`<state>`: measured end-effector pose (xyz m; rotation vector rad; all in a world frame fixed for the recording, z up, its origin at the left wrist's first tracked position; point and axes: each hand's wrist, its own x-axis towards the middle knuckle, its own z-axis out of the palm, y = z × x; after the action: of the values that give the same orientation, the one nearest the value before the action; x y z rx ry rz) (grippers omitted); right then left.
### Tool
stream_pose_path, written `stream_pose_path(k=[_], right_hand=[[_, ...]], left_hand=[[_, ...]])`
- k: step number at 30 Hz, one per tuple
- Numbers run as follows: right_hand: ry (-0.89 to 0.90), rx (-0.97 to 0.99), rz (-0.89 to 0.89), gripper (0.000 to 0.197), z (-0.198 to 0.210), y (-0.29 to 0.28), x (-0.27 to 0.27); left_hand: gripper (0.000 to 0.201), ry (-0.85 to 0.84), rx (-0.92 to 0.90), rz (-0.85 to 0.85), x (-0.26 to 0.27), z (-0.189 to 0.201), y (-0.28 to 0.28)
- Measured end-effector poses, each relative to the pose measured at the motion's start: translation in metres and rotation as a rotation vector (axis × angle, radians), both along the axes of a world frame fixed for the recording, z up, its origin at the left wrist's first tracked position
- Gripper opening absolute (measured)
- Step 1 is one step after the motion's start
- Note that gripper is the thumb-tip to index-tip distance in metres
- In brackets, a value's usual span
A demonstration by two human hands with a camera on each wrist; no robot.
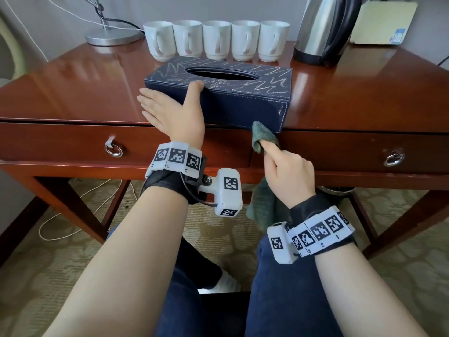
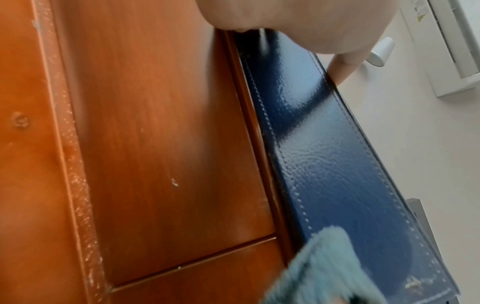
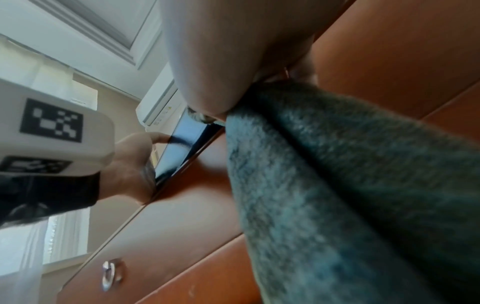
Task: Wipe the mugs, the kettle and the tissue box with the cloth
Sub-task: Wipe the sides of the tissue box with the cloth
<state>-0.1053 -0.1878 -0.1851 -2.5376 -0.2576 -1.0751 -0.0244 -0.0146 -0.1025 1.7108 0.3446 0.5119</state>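
Note:
A dark blue tissue box (image 1: 233, 98) with chalky scribbles on its top lies at the desk's front edge. My left hand (image 1: 170, 110) rests against its left end, fingers straight, thumb on the top rim. My right hand (image 1: 284, 171) grips a green cloth (image 1: 263, 137) and presses it with the forefinger at the box's lower front corner; the rest of the cloth (image 3: 350, 195) hangs below the hand. Several white mugs (image 1: 216, 40) stand in a row behind the box. A steel kettle (image 1: 323, 27) stands at the back right. The box's glossy front (image 2: 324, 164) fills the left wrist view.
The desk (image 1: 73, 93) is red-brown wood with two drawers with ring pulls (image 1: 113, 149), (image 1: 393, 158). A lamp base (image 1: 113, 36) with cables sits back left, a pale folder (image 1: 384, 20) back right. My knees are under the desk.

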Motion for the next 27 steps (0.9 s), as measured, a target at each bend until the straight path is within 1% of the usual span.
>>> stream_pose_path(k=[3, 5, 7, 9, 11, 14, 19, 21, 23, 26, 27], right_hand=[[-0.069, 0.059, -0.036, 0.033, -0.001, -0.012, -0.004], [-0.100, 0.110, -0.022, 0.035, 0.004, -0.012, -0.002], [-0.091, 0.126, 0.013, 0.034, 0.008, -0.007, 0.002], [-0.055, 0.108, 0.037, 0.033, 0.006, -0.005, 0.003], [-0.041, 0.065, 0.033, 0.032, 0.001, -0.010, 0.002], [-0.087, 0.032, 0.007, 0.033, 0.000, -0.020, -0.002], [-0.137, 0.191, 0.037, 0.039, 0.025, -0.015, 0.005], [-0.128, 0.228, 0.067, 0.040, 0.034, -0.008, 0.008], [-0.092, 0.201, 0.078, 0.039, 0.037, -0.005, 0.008], [-0.001, 0.105, 0.069, 0.041, 0.031, -0.011, 0.002], [0.000, 0.094, 0.064, 0.042, 0.029, -0.013, 0.000]], left_hand=[[0.106, -0.001, -0.004, 0.010, 0.000, 0.000, -0.002], [0.105, 0.001, -0.005, 0.013, 0.000, 0.000, -0.002], [0.106, 0.001, -0.003, 0.012, 0.000, 0.001, -0.002], [0.109, -0.004, -0.017, 0.002, -0.001, 0.000, -0.002], [0.116, -0.012, -0.053, -0.009, -0.002, -0.001, -0.002], [0.119, -0.025, -0.083, -0.012, -0.002, -0.001, -0.002], [0.116, -0.017, -0.055, -0.010, -0.001, -0.001, -0.002], [0.110, -0.011, -0.039, -0.004, -0.002, -0.001, -0.002], [0.110, -0.014, -0.036, -0.003, -0.002, -0.001, -0.001], [0.119, -0.016, -0.067, -0.015, -0.004, 0.001, -0.002], [0.121, -0.013, -0.080, -0.017, -0.004, 0.002, -0.002]])
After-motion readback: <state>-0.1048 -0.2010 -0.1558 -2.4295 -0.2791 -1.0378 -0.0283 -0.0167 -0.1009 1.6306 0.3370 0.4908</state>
